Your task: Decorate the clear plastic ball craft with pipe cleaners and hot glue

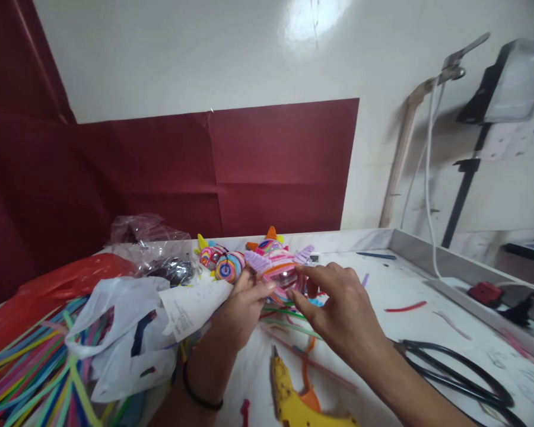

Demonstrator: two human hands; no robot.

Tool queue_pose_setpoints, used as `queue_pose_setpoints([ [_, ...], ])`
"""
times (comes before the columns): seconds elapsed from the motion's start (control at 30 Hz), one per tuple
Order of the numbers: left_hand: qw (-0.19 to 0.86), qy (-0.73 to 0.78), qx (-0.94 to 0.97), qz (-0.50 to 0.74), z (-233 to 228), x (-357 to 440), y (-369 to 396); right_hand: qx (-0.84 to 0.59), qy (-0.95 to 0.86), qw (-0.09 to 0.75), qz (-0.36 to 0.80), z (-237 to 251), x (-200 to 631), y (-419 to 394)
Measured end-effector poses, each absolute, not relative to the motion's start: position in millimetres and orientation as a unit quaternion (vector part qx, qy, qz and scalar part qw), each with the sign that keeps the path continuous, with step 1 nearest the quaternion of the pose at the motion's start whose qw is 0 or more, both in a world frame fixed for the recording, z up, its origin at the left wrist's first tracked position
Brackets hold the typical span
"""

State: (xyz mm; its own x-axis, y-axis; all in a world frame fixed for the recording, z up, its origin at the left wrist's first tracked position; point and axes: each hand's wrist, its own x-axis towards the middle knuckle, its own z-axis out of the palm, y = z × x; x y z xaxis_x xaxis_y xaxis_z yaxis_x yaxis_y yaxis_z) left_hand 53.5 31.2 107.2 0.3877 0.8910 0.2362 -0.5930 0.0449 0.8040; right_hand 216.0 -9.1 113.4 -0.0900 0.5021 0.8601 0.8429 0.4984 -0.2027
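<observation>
A pink pipe-cleaner toy (pixel 279 268) is pinched between left hand (pixel 240 308) and right hand (pixel 342 311); the glue gun (pixel 293 397) lies on the counter (pixel 427 332) below them, apparently needed next.

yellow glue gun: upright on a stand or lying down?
Lying down. The yellow glue gun rests flat on the white table, nozzle pointing away from the person, below the right hand.

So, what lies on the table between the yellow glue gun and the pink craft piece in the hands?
In the head view, loose pipe cleaners, green and orange, lie between the glue gun and the pink craft piece.
</observation>
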Motion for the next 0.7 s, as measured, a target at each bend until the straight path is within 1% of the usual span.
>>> queue_pose_setpoints([
  [0.27,0.702,0.199,0.440,0.524,108.1,52.8,29.9,-0.477,-0.710,0.486,-0.177,112.9,214.6,-8.7],
  [0.7,0.704,0.186,0.446,0.521,107.1,56.0,30.1,-0.488,-0.708,0.485,-0.158,115.2,214.0,-10.4],
])
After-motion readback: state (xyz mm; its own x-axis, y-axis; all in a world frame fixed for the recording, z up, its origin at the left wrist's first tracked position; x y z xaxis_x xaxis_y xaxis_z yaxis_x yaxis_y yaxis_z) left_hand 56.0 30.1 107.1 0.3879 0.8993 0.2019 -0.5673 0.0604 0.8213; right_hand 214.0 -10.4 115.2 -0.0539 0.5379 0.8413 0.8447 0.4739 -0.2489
